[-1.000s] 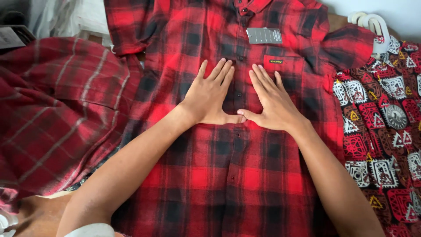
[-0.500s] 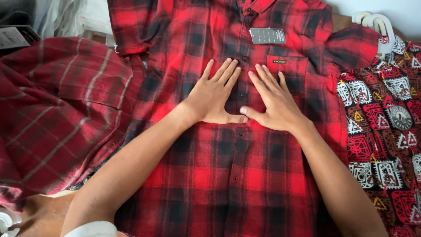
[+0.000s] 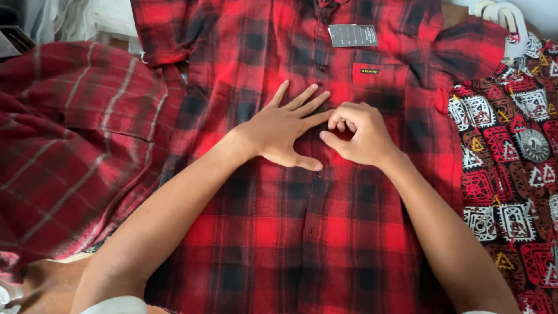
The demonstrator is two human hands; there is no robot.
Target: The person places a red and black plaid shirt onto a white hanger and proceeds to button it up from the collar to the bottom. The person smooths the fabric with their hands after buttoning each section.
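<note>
My left hand [image 3: 283, 131] lies flat, fingers spread, on the red-and-black plaid flannel shirt [image 3: 302, 232]; my right hand [image 3: 359, 135] fingers curl together, pinching its placket. A grey rectangular hang tag [image 3: 353, 35] sits near the collar.

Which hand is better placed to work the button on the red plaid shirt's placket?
Probably the right hand: its fingertips are curled and pinching at the red plaid shirt placket, while the left hand lies flat, fingers spread.

The red-and-black plaid shirt [image 3: 302, 232] lies flat down the middle, its lower front open to a hand. A rumpled dark red striped shirt [image 3: 75, 151] crowds its left edge, a patterned shirt [image 3: 511, 174] its right. White hangers [image 3: 500, 14] sit at the far right corner, a grey tag [image 3: 353, 35] near the collar.
</note>
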